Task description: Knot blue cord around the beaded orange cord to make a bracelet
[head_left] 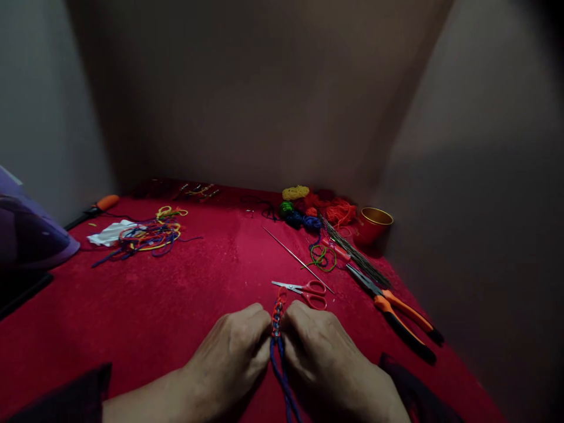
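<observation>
A braided cord [277, 320] of red and blue strands lies on the red cloth near the front edge, its loose blue ends trailing toward me. My left hand [233, 352] is closed, pinching the braid from the left. From the right, my right hand [321, 349] pinches the same braid, fingers curled. The two hands nearly touch around it. Small red-handled scissors [306, 289] lie just beyond the braid's far loop.
Orange-handled pliers [396, 311], a thin metal needle [297, 258], a bundle of thin sticks [355, 252] and a green cord loop [321, 257] lie right. Yarn balls [317, 210] and a gold-rimmed cup [373, 224] stand at the back. Tangled cords [147, 236] and white paper [108, 233] lie left.
</observation>
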The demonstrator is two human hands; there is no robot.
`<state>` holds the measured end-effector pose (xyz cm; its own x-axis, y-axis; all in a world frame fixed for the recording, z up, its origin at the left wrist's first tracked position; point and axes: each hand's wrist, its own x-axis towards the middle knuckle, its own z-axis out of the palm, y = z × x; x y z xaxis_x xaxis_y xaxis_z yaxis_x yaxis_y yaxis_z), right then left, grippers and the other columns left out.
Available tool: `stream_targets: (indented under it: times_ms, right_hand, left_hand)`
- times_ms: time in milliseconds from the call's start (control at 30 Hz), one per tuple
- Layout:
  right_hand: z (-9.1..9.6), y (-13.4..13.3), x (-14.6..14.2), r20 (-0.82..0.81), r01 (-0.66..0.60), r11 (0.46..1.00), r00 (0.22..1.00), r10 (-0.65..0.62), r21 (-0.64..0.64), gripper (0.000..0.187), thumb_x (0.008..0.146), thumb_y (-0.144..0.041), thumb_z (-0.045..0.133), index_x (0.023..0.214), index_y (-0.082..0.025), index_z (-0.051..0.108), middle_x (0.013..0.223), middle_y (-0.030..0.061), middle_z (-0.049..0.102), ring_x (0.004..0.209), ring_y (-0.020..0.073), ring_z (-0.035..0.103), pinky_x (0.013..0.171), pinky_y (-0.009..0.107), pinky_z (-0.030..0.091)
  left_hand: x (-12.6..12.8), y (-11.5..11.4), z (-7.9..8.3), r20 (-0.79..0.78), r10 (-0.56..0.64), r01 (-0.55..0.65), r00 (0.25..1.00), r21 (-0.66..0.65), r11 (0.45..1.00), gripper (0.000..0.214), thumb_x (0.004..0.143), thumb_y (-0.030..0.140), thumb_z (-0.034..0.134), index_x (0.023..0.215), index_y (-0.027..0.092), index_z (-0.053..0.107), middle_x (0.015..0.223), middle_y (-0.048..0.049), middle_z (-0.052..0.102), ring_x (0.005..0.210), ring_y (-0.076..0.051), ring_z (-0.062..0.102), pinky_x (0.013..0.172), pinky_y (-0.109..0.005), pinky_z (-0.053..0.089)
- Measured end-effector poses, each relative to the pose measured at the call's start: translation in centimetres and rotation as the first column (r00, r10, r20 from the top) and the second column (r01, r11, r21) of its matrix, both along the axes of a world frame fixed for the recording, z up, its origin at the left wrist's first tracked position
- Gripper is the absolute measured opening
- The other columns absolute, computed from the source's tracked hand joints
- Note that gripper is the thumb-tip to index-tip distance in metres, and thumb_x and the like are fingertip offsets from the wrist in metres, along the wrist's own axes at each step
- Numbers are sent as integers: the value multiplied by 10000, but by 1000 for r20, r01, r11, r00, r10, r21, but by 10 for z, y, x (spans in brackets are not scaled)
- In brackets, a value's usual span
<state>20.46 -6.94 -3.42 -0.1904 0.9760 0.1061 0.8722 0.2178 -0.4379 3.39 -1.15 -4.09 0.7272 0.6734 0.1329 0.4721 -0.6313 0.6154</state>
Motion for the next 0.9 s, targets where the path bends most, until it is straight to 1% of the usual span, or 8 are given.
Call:
stream_targets:
  times_ms: [100,200,267,367,500,567,733,900]
  right_hand:
    - [0,1,1,-61,-4,1000,998,4,1,121,835,-100,478,761,-193,458,710,-7,562,586,127,457,545,266,264]
    - [-1,0,1,-107,36,999,993,-38,-25,120,819,-123,506,740,-197,452,704,-15,556,588,121,441,545,257,256]
    - [-1,0,1,-127,70,996,989,-75,-47,111,811,-147,528,738,-199,462,709,-15,561,603,126,444,557,256,257]
    - [-2,-1,0,-150,95,992,983,-106,-77,97,798,-162,542,739,-203,476,713,-13,566,624,135,455,572,256,264]
    - [-4,-1,-4,-156,145,987,976,-153,-64,104,788,-165,535,719,-205,467,694,-14,553,615,138,451,569,260,251]
    - [-5,0,-6,-157,160,985,973,-168,-63,113,793,-182,530,707,-205,460,670,-17,540,596,136,440,559,261,243]
    - [-6,1,-7,-156,220,971,960,-233,-92,144,799,-200,512,675,-204,439,620,-25,505,563,130,414,536,263,229]
    - [-4,0,-7,-168,204,974,961,-219,-100,127,798,-179,498,691,-203,434,645,-17,508,569,130,416,541,260,252]
  left_hand:
    - [1,0,2,36,-27,28,999,-43,999,164,808,75,434,685,174,480,690,2,544,614,-127,498,572,-231,337]
    - [3,1,2,-5,-3,3,1000,-50,999,127,780,88,466,691,177,486,679,7,546,596,-130,491,554,-236,322]
    - [4,0,2,-33,14,-15,999,-37,999,102,768,95,475,714,179,500,684,5,556,589,-134,495,546,-241,314]
    - [6,-1,2,-56,28,-29,998,-11,1000,113,752,91,471,688,183,484,668,6,555,564,-132,495,522,-240,292]
    - [7,-3,2,-39,39,-38,998,44,998,131,740,75,454,682,191,473,655,11,555,548,-131,500,505,-242,277]
    - [6,-4,1,-43,27,-25,999,58,998,134,747,72,447,704,193,482,671,9,566,552,-133,512,508,-244,286]
    - [3,-2,-2,-56,-18,19,998,31,999,144,760,62,437,747,190,499,720,-4,590,585,-139,540,522,-239,326]
    - [0,0,1,-8,-55,55,998,-1,999,152,788,65,418,756,188,500,731,-11,590,617,-142,548,548,-232,364]
